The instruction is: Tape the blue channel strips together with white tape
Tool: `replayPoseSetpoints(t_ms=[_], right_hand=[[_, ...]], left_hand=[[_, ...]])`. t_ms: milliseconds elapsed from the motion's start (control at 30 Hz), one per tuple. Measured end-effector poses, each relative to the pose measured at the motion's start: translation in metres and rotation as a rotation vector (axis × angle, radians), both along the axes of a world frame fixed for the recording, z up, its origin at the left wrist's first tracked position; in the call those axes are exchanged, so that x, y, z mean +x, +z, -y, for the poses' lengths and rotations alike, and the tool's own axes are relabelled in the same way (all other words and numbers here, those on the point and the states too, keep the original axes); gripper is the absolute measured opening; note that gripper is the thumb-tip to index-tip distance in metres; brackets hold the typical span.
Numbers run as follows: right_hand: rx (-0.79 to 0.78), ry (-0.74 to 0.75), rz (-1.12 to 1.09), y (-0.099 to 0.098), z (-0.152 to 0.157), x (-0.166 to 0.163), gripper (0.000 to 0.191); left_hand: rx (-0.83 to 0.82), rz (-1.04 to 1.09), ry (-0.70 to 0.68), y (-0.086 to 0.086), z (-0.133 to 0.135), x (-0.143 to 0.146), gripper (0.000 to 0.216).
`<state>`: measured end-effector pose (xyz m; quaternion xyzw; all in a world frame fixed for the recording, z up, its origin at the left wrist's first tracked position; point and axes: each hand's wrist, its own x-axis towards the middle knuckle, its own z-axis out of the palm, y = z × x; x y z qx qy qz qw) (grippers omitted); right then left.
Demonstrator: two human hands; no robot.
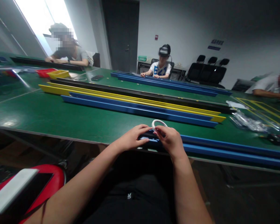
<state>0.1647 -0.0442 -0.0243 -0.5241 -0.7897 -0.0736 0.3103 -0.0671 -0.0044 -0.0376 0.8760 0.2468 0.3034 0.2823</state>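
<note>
Near the front edge of the green table, a long blue channel-shaped rail (pixel 224 149) runs off to the right. My left hand (pixel 135 137) grips the left end of this rail, with the fingers over its far side and the thumb on the near side. My right hand (pixel 170 140) is closed, its thumb and fingers pinching a white looped cord (pixel 159 121) just above the rail. The loop stands up behind my right fingers. Where the cord meets the rail is hidden by my fingers.
Beyond my hands lie blue (pixel 130 107), yellow (pixel 130 99) and black rails (pixel 102 87) side by side. Clear plastic bags (pixel 249 123) sit at the right. Red (pixel 45 72) and yellow trays (pixel 58 74) stand far left. Several people sit around the green table (pixel 37 115). A red stool (pixel 53 177) is lower left.
</note>
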Motion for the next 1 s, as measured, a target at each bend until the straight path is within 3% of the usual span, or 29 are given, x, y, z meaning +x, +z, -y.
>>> replayPoseSetpoints(t_ms=[700,900,1000], right_hand=[[-0.015,0.009,-0.03,-0.0004,0.0003,-0.0005,0.021],[-0.017,0.003,-0.011,-0.0008,0.0003,-0.0007,0.02],[-0.022,0.008,-0.016,-0.0004,0.0008,-0.0005,0.019]], left_hand=[[-0.082,0.076,-0.033,0.0044,-0.0009,-0.0023,0.052],[-0.118,0.088,-0.046,0.001,-0.0036,-0.0036,0.037],[-0.111,0.117,-0.034,0.0011,-0.003,-0.003,0.045]])
